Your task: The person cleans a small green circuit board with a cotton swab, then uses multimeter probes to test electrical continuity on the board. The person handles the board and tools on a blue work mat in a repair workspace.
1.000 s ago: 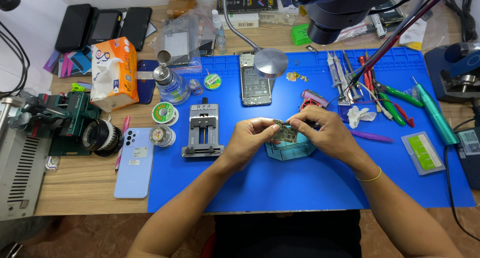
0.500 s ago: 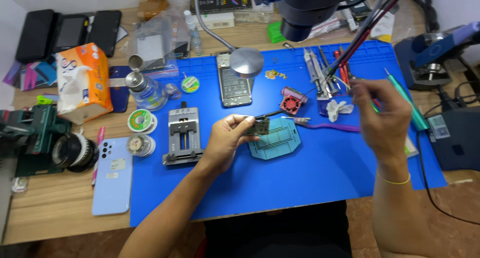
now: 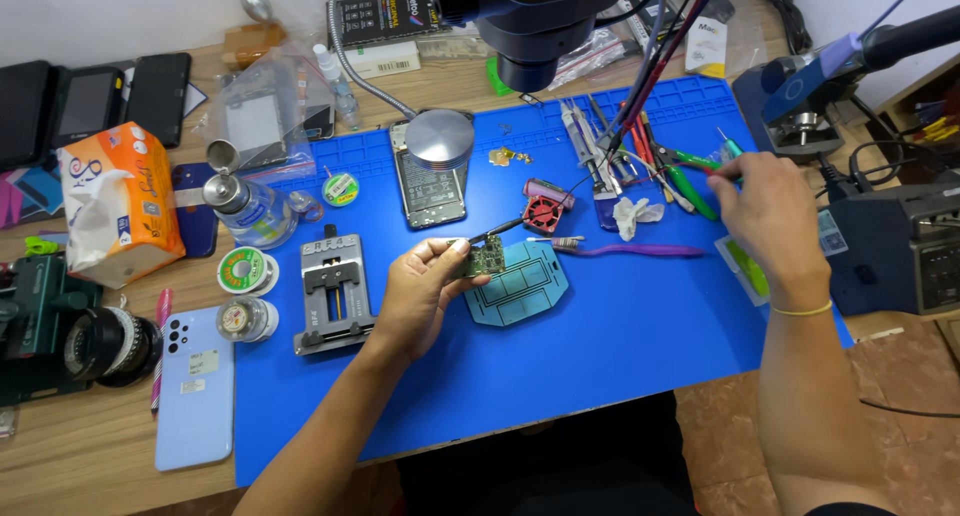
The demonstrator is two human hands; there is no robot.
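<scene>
My left hand (image 3: 420,294) holds a small green circuit board (image 3: 487,258) just above a teal silicone pad (image 3: 525,294) on the blue work mat (image 3: 600,356). My right hand (image 3: 765,211) is out at the mat's right side, fingers closed around the teal handle of a thin tool (image 3: 728,146) among the green-handled tools (image 3: 690,181). A metal board-holder jig (image 3: 333,294) lies left of my left hand. An opened phone (image 3: 428,189) lies further back under a round metal lamp head (image 3: 439,138).
A microscope head (image 3: 535,16) hangs over the mat's back. Solder spools (image 3: 245,269), a dispenser bottle (image 3: 245,208), a tissue pack (image 3: 118,201) and a light-blue phone (image 3: 195,388) sit left. A soldering station (image 3: 905,246) stands right. A small red fan (image 3: 542,213) and tweezers (image 3: 585,136) lie mid-back.
My right hand left the circuit board and moved out to the right-hand tools, closing on a teal-handled one. My left hand kept the board over the teal pad.
</scene>
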